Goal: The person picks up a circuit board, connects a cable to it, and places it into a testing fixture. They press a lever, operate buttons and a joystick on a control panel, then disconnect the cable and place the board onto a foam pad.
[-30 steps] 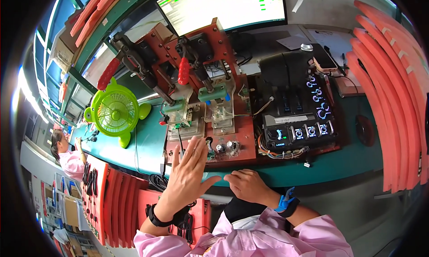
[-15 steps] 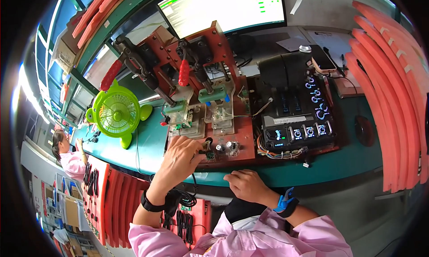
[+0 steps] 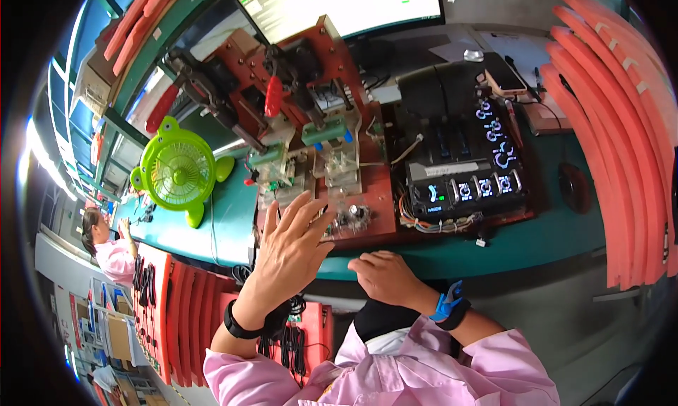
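Observation:
My left hand (image 3: 286, 254) is open, its fingers spread above the front left part of a red test fixture (image 3: 378, 219). Nothing shows in its grasp, though it hides part of the fixture's front. Close to its fingertips sit small round metal knobs (image 3: 359, 212) on the fixture. My right hand (image 3: 387, 277) is curled into a loose fist by the bench's front edge, with nothing visible in it. Behind the left hand stand two toggle clamps with red handles (image 3: 274, 97), over clear blocks with green pads (image 3: 325, 132). Black cable (image 3: 244, 273) lies beside my left wrist.
A black control panel (image 3: 452, 169) with lit knobs stands right of the fixture. The green fan (image 3: 180, 173) is at the left, a mouse (image 3: 573, 187) at the right. Red foam sheets (image 3: 621, 159) stack beyond it. A monitor (image 3: 346, 10) stands behind; a co-worker (image 3: 109, 243) sits far left.
My left hand has let go at the fixture's front edge, and its fingers have spread apart. My right hand stays curled. The whole view has shifted slightly.

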